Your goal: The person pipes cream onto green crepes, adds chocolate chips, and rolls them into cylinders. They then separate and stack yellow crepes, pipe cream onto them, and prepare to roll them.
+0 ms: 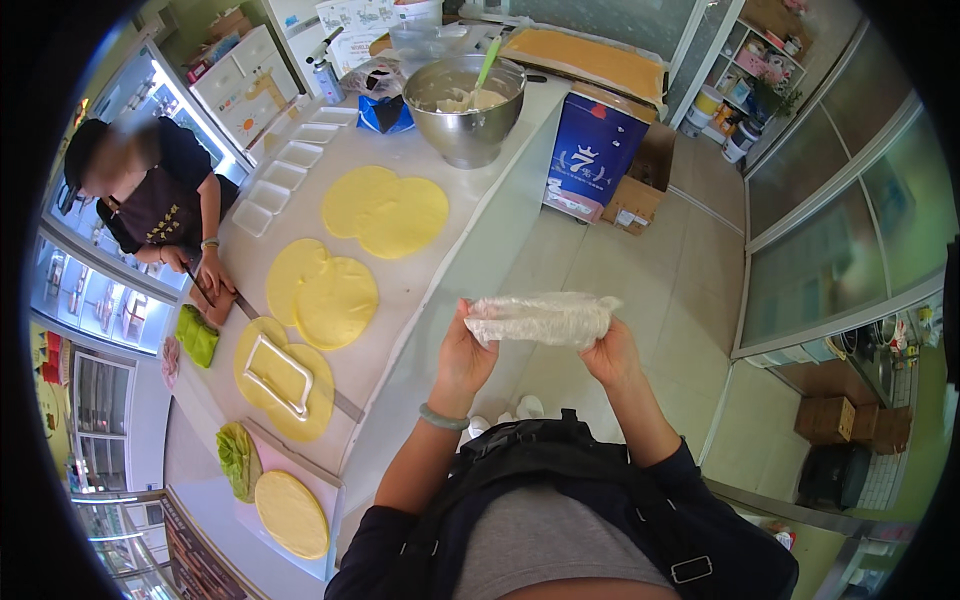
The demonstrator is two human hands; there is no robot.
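A crumpled, translucent plastic bag (543, 320) stretches between my two hands, off to the right of the table's edge. My left hand (467, 356) grips its left end, and my right hand (610, 352) is closed on the other. Whether anything lies inside the bag cannot be made out. To the left, thin yellow rounds overlap in pairs on the table. Over the nearest pair (262, 398) lies a rectangular outline of white cream (290, 396). Another pair (318, 292) lies behind it, and a third (385, 210) is farther back.
A steel bowl (465, 125) of cream with a green-handled spatula stands at the far table end. White trays (270, 195) line the left edge, near a co-worker (160, 190) holding a knife. A yellow stack (291, 514) sits nearer. Boxes (598, 150) stand on the floor beyond.
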